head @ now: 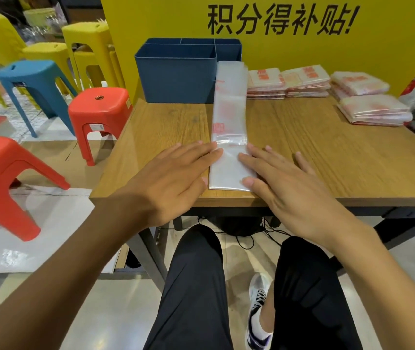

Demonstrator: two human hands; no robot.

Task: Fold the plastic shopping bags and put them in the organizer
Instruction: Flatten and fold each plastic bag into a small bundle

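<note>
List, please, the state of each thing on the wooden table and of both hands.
Clear plastic shopping bag with red print: folded into a long narrow strip, flat on the table, far end beside the organizer.
Dark blue plastic organizer: upright, visible compartments empty.
Stacks of plastic bags: flat, piled at the right rear.
Left hand: open, fingers on the strip's left edge.
Right hand: open, pressing the strip's right edge.

Left hand [173,176] and right hand [281,180] flat, palms down, fingers straight and spread, forearms outstretched, thumbs inward.
</note>
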